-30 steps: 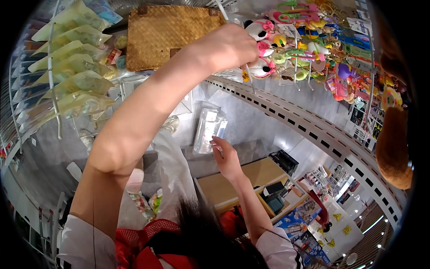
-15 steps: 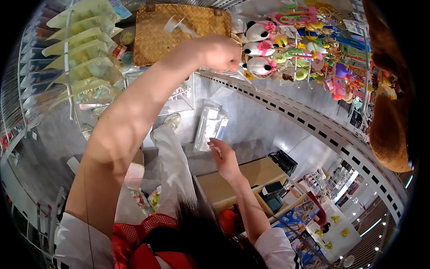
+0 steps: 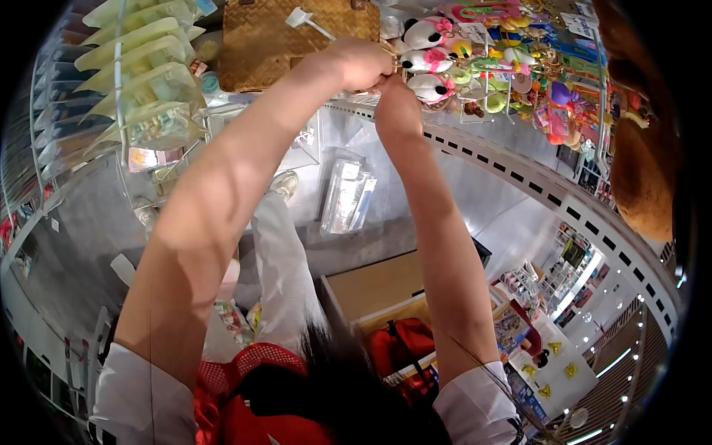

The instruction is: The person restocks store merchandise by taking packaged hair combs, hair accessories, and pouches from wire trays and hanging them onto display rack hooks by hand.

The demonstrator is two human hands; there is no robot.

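My left hand is closed at the lower right edge of a woven straw bag. A white display hook with a flat, tag-like end sticks out from behind this hand, over the bag. My right hand meets the left one, its fingers closed against the left fingertips. What lies between the fingertips is hidden. Just right of both hands hang several black-and-white plush keychains with pink bows. A white slotted metal upright runs past right below my right hand.
Yellowish translucent packets hang on the left rack. Colourful keychains fill the upper right, beside a brown plush thing. Clear plastic packages lie on the grey floor. A wooden drawer unit stands below my right arm.
My right hand has risen from above the floor packages to join the left hand. The white hook's end has shifted up and slightly right. The view has tilted slightly.
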